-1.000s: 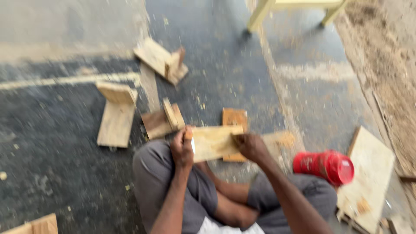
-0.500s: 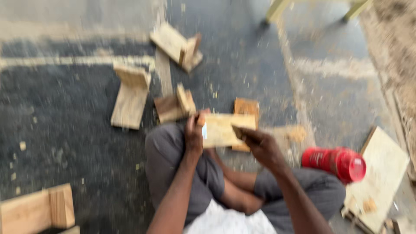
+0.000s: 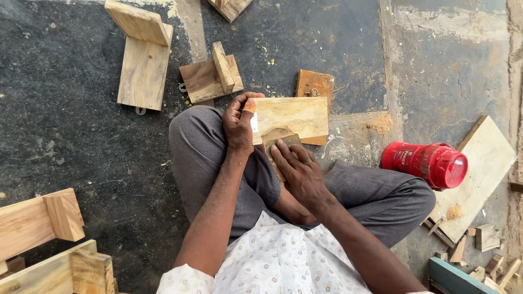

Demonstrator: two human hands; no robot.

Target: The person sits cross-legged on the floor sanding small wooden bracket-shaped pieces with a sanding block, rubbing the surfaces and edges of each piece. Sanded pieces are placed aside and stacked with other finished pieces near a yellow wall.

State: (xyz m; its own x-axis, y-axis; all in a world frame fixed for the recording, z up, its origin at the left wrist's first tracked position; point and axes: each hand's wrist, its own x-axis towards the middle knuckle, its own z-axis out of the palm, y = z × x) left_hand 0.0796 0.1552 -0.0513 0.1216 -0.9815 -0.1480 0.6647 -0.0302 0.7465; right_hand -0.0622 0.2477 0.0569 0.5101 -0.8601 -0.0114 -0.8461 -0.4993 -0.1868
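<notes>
I have the pale wooden board resting across my left knee, its grain running sideways and a darker smear of dust near its lower edge. My left hand is clamped on the board's left end, thumb curled over the top edge, a bit of tape or bandage on one fingertip. My right hand lies flat, fingers pressed together on a small piece of sandpaper against the board's lower edge. I judge this to be the sanding step, mid-stroke along that edge. The next move, as I read it, calls for steady downward pressure and a firm hold on the left end so the board does not pivot on my knee.

Just behind the board lies a darker brown wood piece on the floor, partly hidden. Farther left are an L-shaped wooden bracket and a longer one. A red plastic jar lies on its side to my right, touching a plywood sheet. Sawdust is scattered between.
</notes>
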